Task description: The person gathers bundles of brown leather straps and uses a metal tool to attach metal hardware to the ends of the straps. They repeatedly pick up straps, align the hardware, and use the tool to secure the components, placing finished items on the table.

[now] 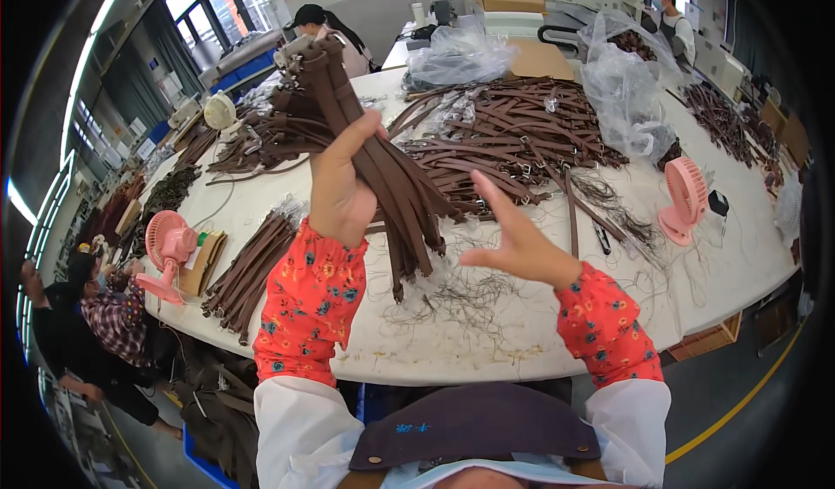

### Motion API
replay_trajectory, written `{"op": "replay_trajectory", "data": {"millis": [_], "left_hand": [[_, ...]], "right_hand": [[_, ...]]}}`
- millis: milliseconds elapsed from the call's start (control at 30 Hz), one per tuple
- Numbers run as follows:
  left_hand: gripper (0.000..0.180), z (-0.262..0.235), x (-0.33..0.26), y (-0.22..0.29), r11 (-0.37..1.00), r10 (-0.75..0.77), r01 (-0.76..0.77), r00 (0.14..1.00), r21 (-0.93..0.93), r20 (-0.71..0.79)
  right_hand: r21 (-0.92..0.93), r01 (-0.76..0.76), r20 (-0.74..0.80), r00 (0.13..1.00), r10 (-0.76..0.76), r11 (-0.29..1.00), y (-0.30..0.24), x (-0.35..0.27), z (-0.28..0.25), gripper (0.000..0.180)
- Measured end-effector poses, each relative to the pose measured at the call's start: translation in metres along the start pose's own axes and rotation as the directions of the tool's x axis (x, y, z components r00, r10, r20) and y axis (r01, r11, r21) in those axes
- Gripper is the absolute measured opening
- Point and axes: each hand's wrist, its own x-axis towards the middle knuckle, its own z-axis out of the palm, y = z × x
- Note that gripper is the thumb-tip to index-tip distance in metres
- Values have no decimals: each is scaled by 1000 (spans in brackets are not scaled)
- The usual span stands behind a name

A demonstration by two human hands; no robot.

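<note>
The left hand (341, 191) is raised above the white worktop (522, 332) and closed around a thick bundle of brown leather straps (383, 163), thumb pointing up along the bundle; the straps stand up past the hand and hang fanned below it, their lower ends over the worktop near loose threads (452, 293). The right hand (522, 241) holds nothing: it is open, fingers spread, just to the right of the hanging strap ends, and whether a fingertip touches them cannot be told. Beyond the hands lies a broad heap of more brown straps (513, 137), with clear plastic bags (622, 84) behind it. A second stack of straps (248, 271) lies at the left, beside a pink desk fan (168, 245); another pink fan (685, 197) stands at the right edge.
</note>
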Motion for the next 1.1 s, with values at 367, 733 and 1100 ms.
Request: {"op": "replay_trajectory", "data": {"millis": [367,733,1100], "left_hand": [[30,16,-20,-20,965,-213,220,975,-144,61],[22,-94,-14,-60,757,-533,273,783,593,321],[21,-135,-34,-82,265,-349,-428,793,864,500]], "right_hand": [[274,-80,-278,948,159,958,-4,36,64,64],[131,-254,53,967,249,958,-103,61,-86,51],[-124,-113,-49,993,108,986,-91,79,-154,43]]}}
